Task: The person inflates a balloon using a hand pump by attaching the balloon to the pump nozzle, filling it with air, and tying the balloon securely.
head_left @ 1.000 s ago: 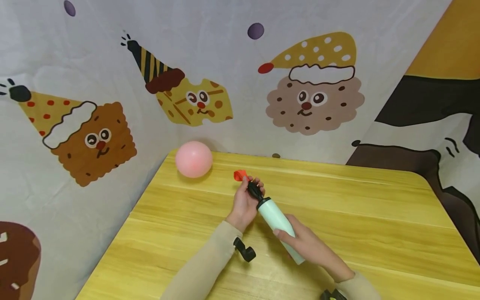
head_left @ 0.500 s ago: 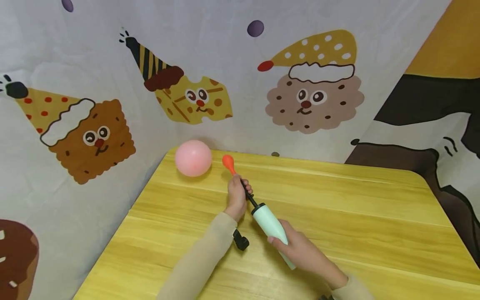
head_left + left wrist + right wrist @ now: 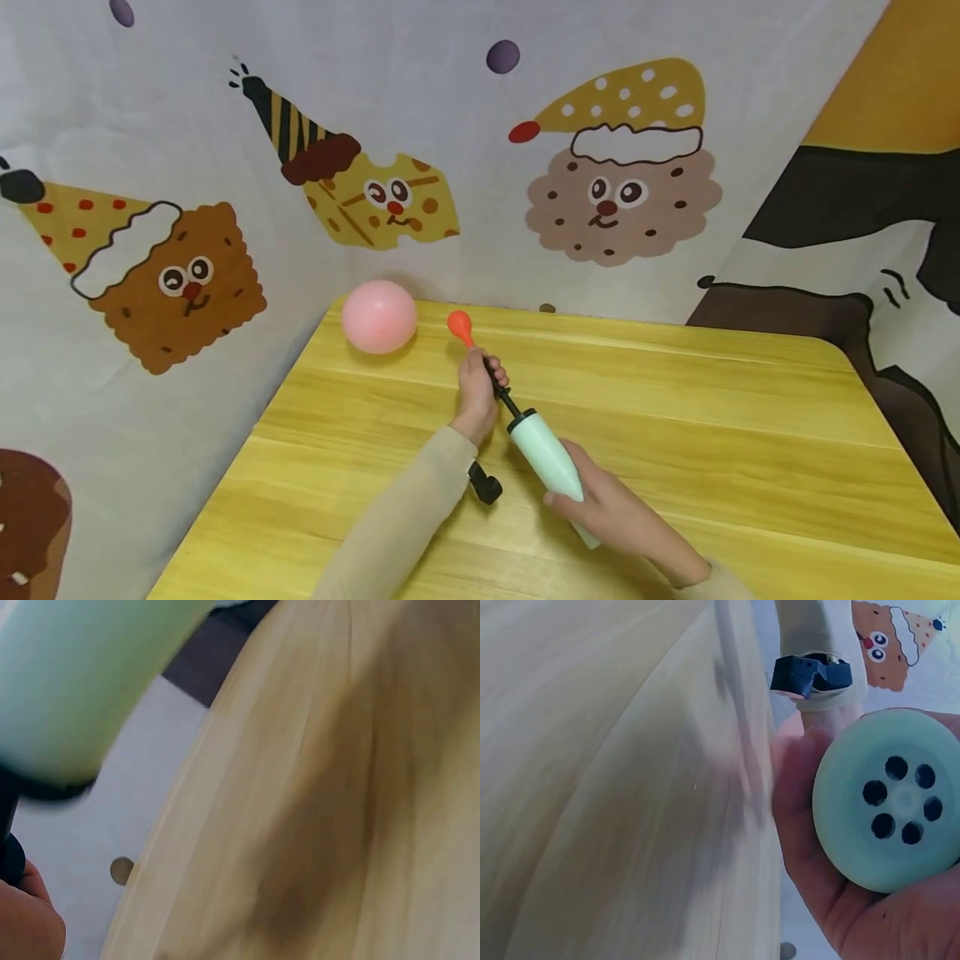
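A mint-green balloon pump (image 3: 551, 460) slants across the middle of the head view, with a black rod (image 3: 510, 405) showing between its barrel and my left hand (image 3: 477, 388). That hand grips the black nozzle end, its fingers curled round it. Beyond the fingers a small, slightly inflated red balloon (image 3: 460, 326) points away from me. My right hand (image 3: 611, 508) grips the rear of the barrel. Its fingers wrap the pump in the right wrist view, where the round end cap (image 3: 900, 859) shows several holes. In the left wrist view the barrel (image 3: 75, 682) fills the upper left corner.
An inflated pink balloon (image 3: 379, 317) rests at the table's far left corner. The wooden table (image 3: 712, 433) meets a cloth backdrop (image 3: 480, 267) with printed cartoon figures behind and to the left. A black camera mount (image 3: 486, 485) sits on my left wrist.
The red balloon has gone from limp to slightly rounded. My left hand has moved forward and left and curled round the nozzle end, and the black rod has come into view.
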